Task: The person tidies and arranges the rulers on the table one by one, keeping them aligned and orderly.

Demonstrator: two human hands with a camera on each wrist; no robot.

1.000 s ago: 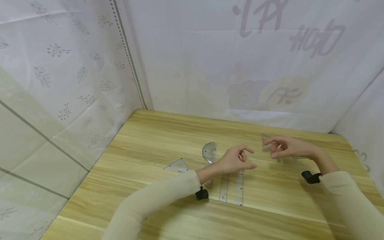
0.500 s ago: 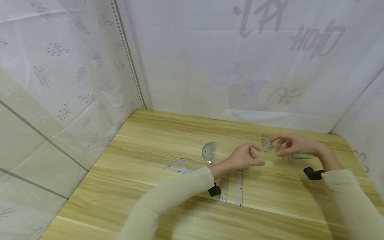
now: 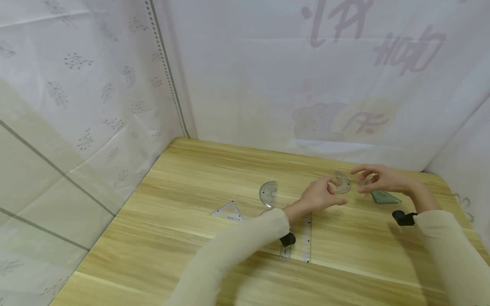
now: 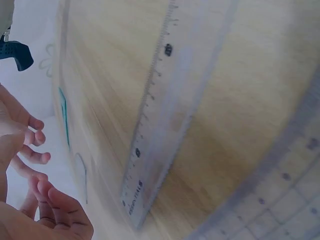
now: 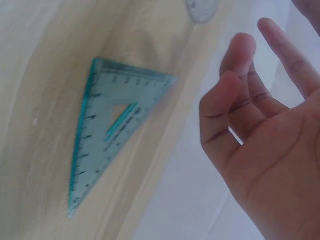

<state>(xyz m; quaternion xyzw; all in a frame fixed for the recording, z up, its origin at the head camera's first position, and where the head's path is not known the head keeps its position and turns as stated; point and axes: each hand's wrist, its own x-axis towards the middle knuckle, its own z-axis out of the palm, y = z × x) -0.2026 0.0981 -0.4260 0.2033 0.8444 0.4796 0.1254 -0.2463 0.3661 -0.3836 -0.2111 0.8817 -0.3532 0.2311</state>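
My left hand (image 3: 319,195) hovers over the table with loosely bent fingers, thumb apart, holding nothing. Its fingertips overlap the edge of a small clear protractor (image 3: 344,182) in the head view. Farther right, my right hand (image 3: 384,178) is raised with relaxed, spread fingers and an empty palm. Just below it lies a green triangular set square (image 3: 386,197), seen whole in the right wrist view with a slot in its middle (image 5: 92,135). A clear ruler (image 4: 160,120) lies below my left hand, and the left sleeve covers part of a second ruler (image 3: 285,253).
To the left lie a grey protractor (image 3: 267,194) and a clear set square (image 3: 229,211). A curved, grid-marked clear piece (image 4: 270,200) fills the lower right of the left wrist view. White printed cloth (image 3: 245,85) hangs behind the wooden table (image 3: 160,204).
My left hand has moved right, toward the small protractor. My right hand has shifted slightly right and back, and more of the protractor and green set square shows.
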